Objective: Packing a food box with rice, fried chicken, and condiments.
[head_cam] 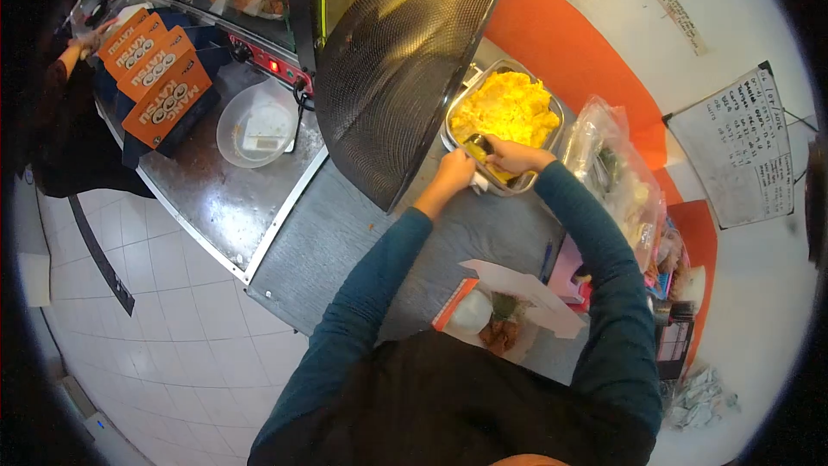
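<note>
A metal pan (556, 118) heaped with yellow scrambled-egg-like food (504, 107) stands against the wall, just ahead of me. My right hand (512, 156) reaches over its near edge and grips a shiny metal utensil (477, 144), perhaps a scoop or tongs. My left hand (455, 173) is curled at the pan's near left corner, close to the utensil. Whether it holds anything is hidden by its own fingers. Below my forearms lies an opened paper food box (456, 305), with a white rounded mound (471, 312), chopped greens (506, 305) and brown fried pieces (499, 335) inside.
A large black mesh-patterned panel (394, 77) slants close on the left. Beyond are a heated display case (272, 65), a clear plastic tub (255, 123) and several orange cartons (168, 103). Another person's hand (81, 48) is beside them. Plastic bags (611, 168) and a pen (546, 260) lie right.
</note>
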Demonstrator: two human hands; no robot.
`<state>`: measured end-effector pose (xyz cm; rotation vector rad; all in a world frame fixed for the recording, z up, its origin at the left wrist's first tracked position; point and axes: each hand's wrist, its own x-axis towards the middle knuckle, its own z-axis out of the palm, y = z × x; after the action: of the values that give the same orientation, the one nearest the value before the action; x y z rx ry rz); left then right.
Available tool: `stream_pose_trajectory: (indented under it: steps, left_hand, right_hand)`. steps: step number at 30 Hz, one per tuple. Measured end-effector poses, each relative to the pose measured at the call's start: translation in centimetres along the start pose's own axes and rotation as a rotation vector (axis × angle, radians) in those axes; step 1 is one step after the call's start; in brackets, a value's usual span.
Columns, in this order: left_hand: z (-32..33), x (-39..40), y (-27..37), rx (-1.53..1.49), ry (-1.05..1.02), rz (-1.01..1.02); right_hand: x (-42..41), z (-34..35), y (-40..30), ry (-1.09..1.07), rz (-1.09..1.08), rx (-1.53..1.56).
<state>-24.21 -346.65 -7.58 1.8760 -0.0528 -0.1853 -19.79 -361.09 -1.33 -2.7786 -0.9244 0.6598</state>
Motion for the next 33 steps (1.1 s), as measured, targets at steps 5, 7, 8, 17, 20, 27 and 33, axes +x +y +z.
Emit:
stream_pose_trajectory:
  steps: [5, 7, 8, 17, 20, 27, 33]
  left_hand:
    - [-0.4, -0.6, -0.9, -0.039, -0.105, -0.021]
    - [0.3, -0.6, -0.8, -0.037, -0.043, 0.009]
    - [0.6, -0.8, -0.7, -0.036, 0.026, 0.034]
    - [0.5, -0.3, -0.7, -0.048, 0.051, -0.024]
    - [-1.3, -1.7, -1.4, -0.075, 0.001, 0.136]
    - [-3.8, -8.5, 0.4, -0.115, 0.049, 0.137]
    - [-5.3, -10.1, 1.7, -0.436, 0.014, 0.143]
  right_hand:
    - [0.1, -1.0, 1.2, -0.002, 0.345, 0.75]
    - [0.4, -0.3, 0.9, 0.196, 0.331, 0.595]
    - [0.7, 0.3, -0.1, 0.2, 0.305, 0.362]
    - [0.4, 0.4, -0.1, 0.038, 0.107, 0.154]
    - [-0.4, 1.3, 1.4, -0.035, 0.197, 0.664]
    - [-3.9, 0.4, -0.6, 0.221, 0.211, 1.606]
    - [-7.4, -0.3, 0.3, 0.366, 0.188, 1.864]
